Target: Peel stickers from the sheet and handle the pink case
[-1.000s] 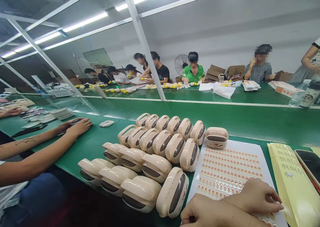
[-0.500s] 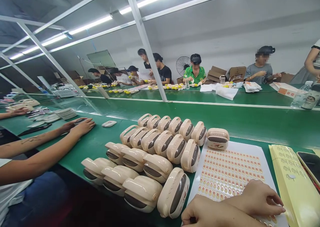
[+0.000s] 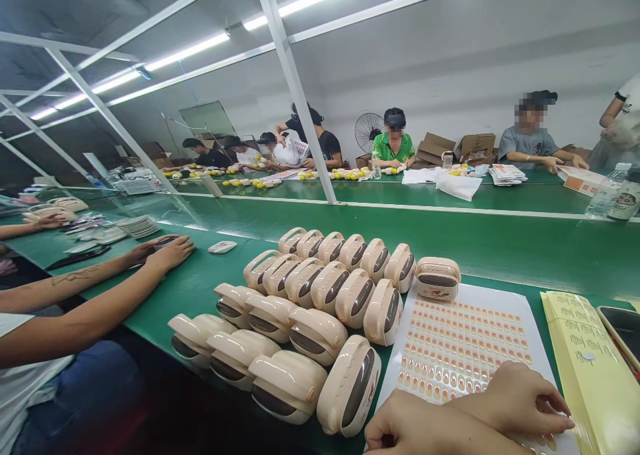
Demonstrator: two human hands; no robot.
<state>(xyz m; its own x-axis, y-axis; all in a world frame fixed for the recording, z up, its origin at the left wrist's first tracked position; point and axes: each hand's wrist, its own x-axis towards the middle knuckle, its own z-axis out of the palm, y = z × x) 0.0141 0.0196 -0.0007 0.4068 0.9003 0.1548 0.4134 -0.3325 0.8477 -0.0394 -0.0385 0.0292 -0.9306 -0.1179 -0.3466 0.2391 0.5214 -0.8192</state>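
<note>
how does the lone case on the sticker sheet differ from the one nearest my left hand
The lone case lies flat on a corner of the white sticker sheet; the nearest case stands on edge on the green belt, among others. Both are beige with dark windows.

legible text: none | sticker sheet point(image 3: 463, 348), yellow sheets point(image 3: 583, 338): print too small

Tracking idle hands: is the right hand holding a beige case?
No, the right hand rests on the sticker sheet, holding nothing.

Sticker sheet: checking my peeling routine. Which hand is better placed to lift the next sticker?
Probably the right hand: its fingers rest on the sticker sheet; the left hand lies curled at its edge.
</note>
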